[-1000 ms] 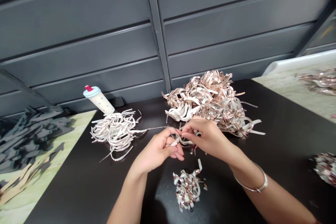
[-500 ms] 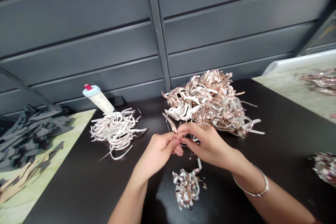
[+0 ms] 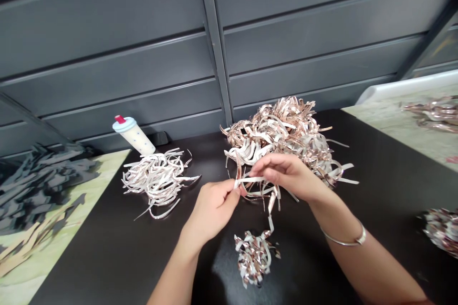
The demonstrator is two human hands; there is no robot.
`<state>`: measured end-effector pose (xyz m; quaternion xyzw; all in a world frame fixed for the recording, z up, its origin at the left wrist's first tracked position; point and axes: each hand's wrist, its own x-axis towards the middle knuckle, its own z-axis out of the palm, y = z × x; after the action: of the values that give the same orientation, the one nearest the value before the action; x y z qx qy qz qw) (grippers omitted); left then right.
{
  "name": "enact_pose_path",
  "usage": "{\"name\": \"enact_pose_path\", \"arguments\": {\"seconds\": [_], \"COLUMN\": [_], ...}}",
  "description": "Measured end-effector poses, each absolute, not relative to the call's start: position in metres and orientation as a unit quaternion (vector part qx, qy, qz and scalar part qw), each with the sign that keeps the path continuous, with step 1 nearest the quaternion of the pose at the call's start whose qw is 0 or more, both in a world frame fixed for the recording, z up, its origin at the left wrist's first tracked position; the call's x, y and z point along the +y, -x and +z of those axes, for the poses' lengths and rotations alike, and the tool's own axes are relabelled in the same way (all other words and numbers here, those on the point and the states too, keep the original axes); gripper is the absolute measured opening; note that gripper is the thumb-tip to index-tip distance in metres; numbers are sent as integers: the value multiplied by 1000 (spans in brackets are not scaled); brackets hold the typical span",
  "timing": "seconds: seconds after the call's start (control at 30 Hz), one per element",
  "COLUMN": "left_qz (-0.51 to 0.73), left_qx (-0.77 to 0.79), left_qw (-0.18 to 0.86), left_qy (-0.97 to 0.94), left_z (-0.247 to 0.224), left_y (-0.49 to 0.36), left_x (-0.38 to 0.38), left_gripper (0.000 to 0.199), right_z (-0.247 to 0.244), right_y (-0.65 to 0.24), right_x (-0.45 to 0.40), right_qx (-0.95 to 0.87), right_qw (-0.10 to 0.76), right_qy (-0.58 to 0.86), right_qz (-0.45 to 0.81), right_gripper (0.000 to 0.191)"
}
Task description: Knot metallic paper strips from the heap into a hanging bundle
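Lying far left, scraps: dark grey and tan, heaped beside the black table.
Cup: pink-topped, leaning in our view, at the table's back edge.
Left pile: thin pale strips, just in front of the cup, untouched.
Left hand: thumb and forefinger pressed together, pinching the strip; hardly moved in half a second.
Strip: now stretched in plain sight from those fingertips to the right hand; earlier the fingers met over it. We judge it is still being worked, not finished.
Small pile: curled foil on the table, nearer us than the strip.
Strand: newly exposed, running down towards the small pile; whether joined, we cannot tell.
Big pile: copper and white, behind the right hand.
Right hand: drawn back, fingers loosely curved, thumb beside the strip; we cannot tell whether it grips.
Clump: shredded foil, well apart.
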<state>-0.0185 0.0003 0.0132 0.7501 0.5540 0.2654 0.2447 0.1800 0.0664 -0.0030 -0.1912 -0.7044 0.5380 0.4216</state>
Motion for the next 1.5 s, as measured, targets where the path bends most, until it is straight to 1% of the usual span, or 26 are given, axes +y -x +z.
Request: {"name": "enact_pose_path", "arguments": {"seconds": [0.07, 0.13, 0.17, 0.23, 0.33, 0.4, 0.5, 0.57, 0.63, 0.7, 0.77, 0.87, 1.0, 1.07, 1.17, 1.27, 1.3, 1.37, 1.4, 1.5], "left_qz": [241, 211, 196, 174, 161, 166, 191, 207, 214, 216, 221, 236, 268, 284, 284, 280, 285, 309, 323, 364], "left_qx": [567, 573, 574, 573, 569, 571, 581, 579, 563, 541, 522, 519, 528, 528, 538, 556, 559, 560, 560, 559], "left_qw": [136, 58, 29, -16, -53, -61, -53, -48, -57, -79, -94, -59, 81, 142, 191, 193, 194, 205, 213, 237], "left_qy": [-776, -790, -795, -801, -805, -801, -789, -788, -796, -809, -818, -819, -802, -788, -770, -759, -754, -741, -733, -707], "left_z": [13, 12, 12, 12, 13, 13, 12, 11, 10, 9, 9, 8, 8, 9, 11, 11, 10, 7, 5, -1], "left_y": [16, 13, 12, 10, 10, 11, 13, 14, 12, 10, 8, 8, 11, 13, 14, 12, 12, 11, 11, 12], "left_x": [-2, -4, -5, -6, -8, -8, -8, -8, -9, -10, -11, -10, -6, -4, -1, -1, -1, -1, -1, 1], "left_gripper": [30, 34, 35, 32, 24, 22, 22, 22, 21, 21, 21, 25, 33, 35, 34, 20, 24, 40, 44, 44], "right_z": [-7, -10, -11, -11, -9, -7, -2, 0, -1, -5, -9, -11, -4, 0, -1, -7, -10, -15, -17, -18], "right_y": [-174, -166, -161, -153, -149, -153, -164, -167, -165, -157, -148, -144, -155, -161, -164, -157, -154, -147, -145, -141], "right_x": [65, 60, 56, 49, 42, 42, 45, 46, 44, 42, 40, 42, 49, 53, 56, 54, 52, 47, 44, 38], "right_qx": [-686, -693, -705, -728, -742, -716, -635, -639, -706, -766, -789, -791, -766, -762, -774, -783, -785, -787, -786, -775], "right_qw": [453, 454, 448, 442, 453, 478, 540, 557, 532, 489, 460, 428, 405, 397, 443, 508, 521, 538, 542, 541], "right_qy": [187, 188, 194, 214, 228, 220, 210, 220, 249, 283, 310, 323, 331, 331, 316, 262, 245, 233, 238, 280], "right_qz": [538, 527, 515, 479, 439, 458, 511, 484, 397, 306, 263, 295, 374, 389, 325, 247, 228, 193, 179, 171], "right_gripper": [39, 55, 59, 63, 59, 56, 59, 54, 42, 38, 30, 20, 14, 11, 8, 11, 11, 14, 16, 16]}}
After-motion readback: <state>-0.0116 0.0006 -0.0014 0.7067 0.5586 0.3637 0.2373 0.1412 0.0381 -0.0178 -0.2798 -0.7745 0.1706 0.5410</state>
